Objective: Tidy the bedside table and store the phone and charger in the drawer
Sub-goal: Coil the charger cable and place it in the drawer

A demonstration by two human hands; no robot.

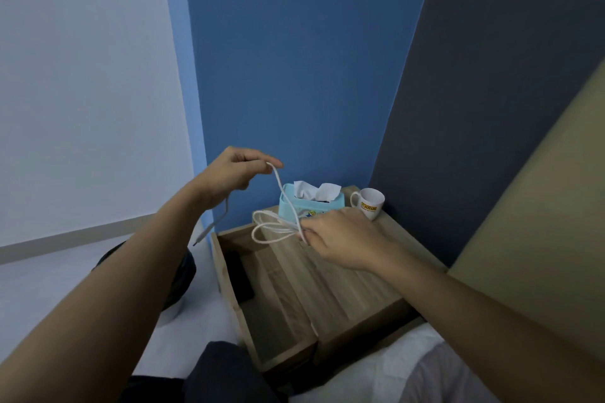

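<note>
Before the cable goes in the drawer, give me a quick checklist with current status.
1. Drawer open: ok.
2. Coils gathered in right hand: ok, several loops of the cable are pinched there.
3. Cable fully coiled: not ok, left hand holds a length up, and the plug end dangles below the wrist.
4. Room in drawer: ok, bare wood beside a dark item.
5. Phone stored: cannot tell, the dark item may be it.
6. Tabletop path clear: ok, tissue box and mug sit at the back.
</note>
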